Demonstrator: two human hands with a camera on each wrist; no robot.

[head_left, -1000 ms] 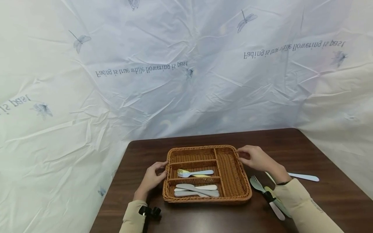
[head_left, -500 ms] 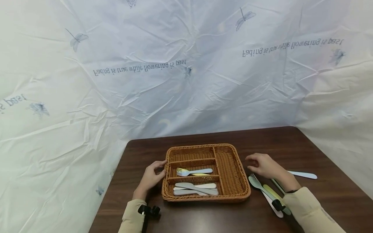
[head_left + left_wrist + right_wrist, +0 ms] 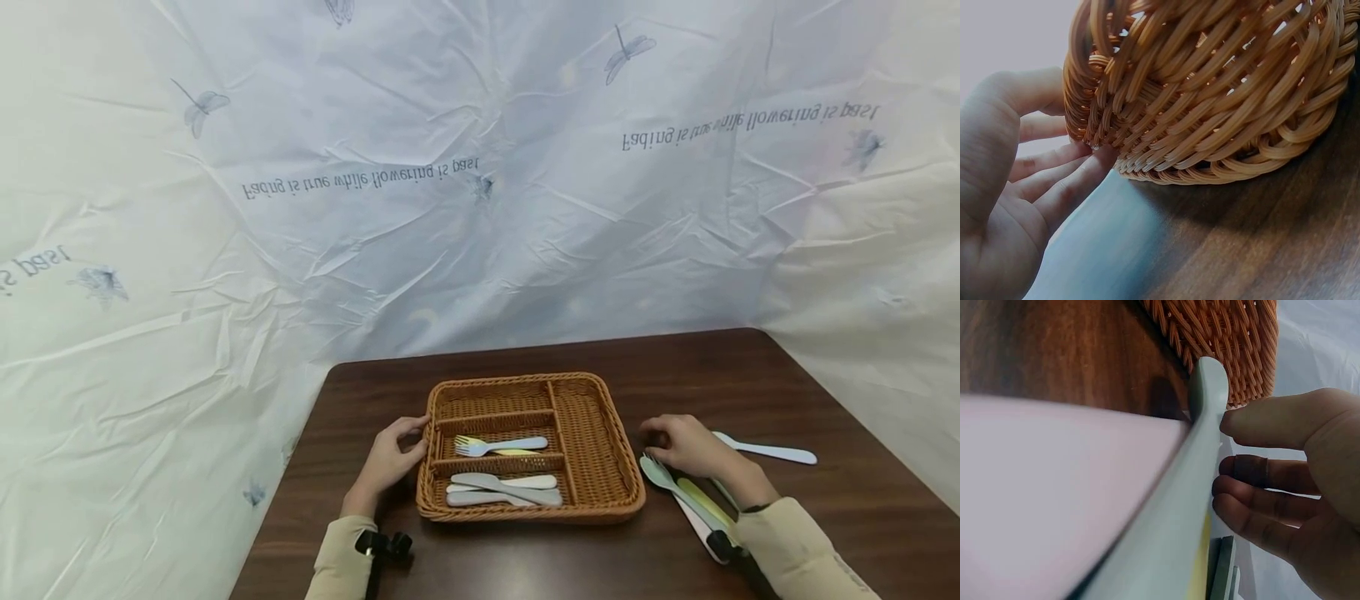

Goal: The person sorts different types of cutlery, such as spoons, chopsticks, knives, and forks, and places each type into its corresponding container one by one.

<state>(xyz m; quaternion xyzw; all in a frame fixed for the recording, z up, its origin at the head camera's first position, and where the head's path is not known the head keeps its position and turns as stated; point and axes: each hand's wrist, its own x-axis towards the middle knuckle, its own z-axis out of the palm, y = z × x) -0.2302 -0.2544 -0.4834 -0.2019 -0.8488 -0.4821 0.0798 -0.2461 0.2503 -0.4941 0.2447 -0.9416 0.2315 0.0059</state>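
A brown wicker basket (image 3: 596, 442) with compartments stands on the table. My left hand (image 3: 390, 460) holds its left side; in the left wrist view, fingertips press on the woven outer wall (image 3: 1210, 125) and the thumb goes behind the rim. Right of the basket, my right hand (image 3: 686, 446) hovers at a small pile of cutlery with nothing held. A pale green spoon (image 3: 1210, 387) lies on top there, its bowl by my thumb. Below it are a pinkish-white handle (image 3: 1054, 494) and a yellow handle (image 3: 701, 493). The sleeve hides part of the pile.
In the basket's middle-left compartment lie a light blue fork (image 3: 517, 443) and a yellow one. Several white and grey knives (image 3: 540, 496) fill the front compartment. A white-handled utensil (image 3: 780, 452) lies farther right on the table (image 3: 375, 392). Patterned sheeting (image 3: 525, 233) hangs behind.
My right hand has left the basket's right rim and moved right and toward me, to the cutlery pile. My left hand stays at the basket's left side.
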